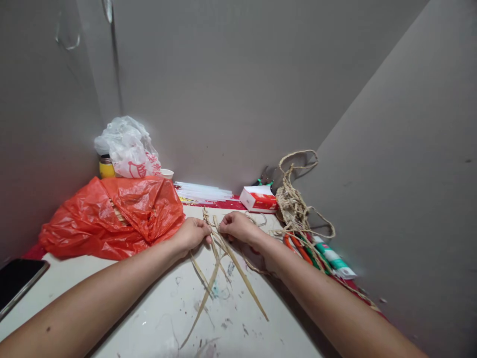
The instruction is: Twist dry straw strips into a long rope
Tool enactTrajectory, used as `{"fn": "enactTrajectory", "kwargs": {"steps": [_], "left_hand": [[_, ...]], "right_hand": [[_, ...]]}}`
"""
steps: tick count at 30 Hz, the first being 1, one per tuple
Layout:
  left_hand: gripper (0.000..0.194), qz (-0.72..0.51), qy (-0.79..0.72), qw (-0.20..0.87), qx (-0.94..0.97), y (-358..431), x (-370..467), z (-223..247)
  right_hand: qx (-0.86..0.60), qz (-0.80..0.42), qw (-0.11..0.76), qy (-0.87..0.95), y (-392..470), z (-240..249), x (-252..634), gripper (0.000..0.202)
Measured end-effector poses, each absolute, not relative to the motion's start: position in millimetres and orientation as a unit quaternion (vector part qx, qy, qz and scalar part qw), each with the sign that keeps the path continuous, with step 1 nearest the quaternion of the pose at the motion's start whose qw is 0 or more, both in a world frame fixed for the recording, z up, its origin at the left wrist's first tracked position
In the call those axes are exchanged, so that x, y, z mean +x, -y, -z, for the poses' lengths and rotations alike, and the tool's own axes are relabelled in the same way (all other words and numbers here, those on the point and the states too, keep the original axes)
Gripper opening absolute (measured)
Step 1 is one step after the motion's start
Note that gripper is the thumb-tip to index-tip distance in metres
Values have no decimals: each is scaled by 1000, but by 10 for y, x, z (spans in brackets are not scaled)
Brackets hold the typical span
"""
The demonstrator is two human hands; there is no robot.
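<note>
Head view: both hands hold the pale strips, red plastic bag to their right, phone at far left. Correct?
Wrong side: the head view shows the red plastic bag left of the left hand and right hand. Both hold the pale strips, and the phone is at far left.

Strips (246, 280) are tan; near bag (82, 219), orange-red; far bag (126, 141), white with red print; jar (107, 170), yellow.

This looks like a small craft workspace. Straw strips (246, 279) and tangled rope (292, 201) show it, with a stained white table (164, 308) between grey walls (223, 99).
</note>
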State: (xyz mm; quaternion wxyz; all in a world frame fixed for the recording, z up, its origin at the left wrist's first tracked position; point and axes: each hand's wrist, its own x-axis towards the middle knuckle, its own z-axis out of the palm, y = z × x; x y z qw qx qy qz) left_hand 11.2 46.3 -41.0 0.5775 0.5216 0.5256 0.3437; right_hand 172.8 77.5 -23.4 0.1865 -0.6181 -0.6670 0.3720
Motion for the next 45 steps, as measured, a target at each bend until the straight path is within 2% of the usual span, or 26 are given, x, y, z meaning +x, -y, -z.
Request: {"fn": "enactTrajectory", "kwargs": {"steps": [3,6,9,12,22,30,41,45], "left_hand": [[18,-344,-526,578,521,-458,118,393],[19,-347,-525,576,522,-443,125,369],[20,-354,-523,571,524,-434,133,364],[22,-361,-520,569,526,-435,139,382],[19,-393,-518,548,526,-425,157,426],[13,-437,-539,482,535,-434,210,506],[15,-453,-540,448,550,-443,226,537],[15,-449,-544,440,555,-438,228,523]], "right_hand": [[-609,-393,190,662,-678,153,1808,8],[-589,-466,234,617,-539,37,1875,8],[-539,-574,268,555,-394,-18,1862,15],[-495,-632,270,532,-278,12,1787,25],[-498,-593,263,575,-172,206,1564,33],[-534,-550,249,593,-140,190,1510,17],[-506,-540,332,585,-160,284,1469,15],[-517,-565,328,554,-131,255,1418,15]]}}
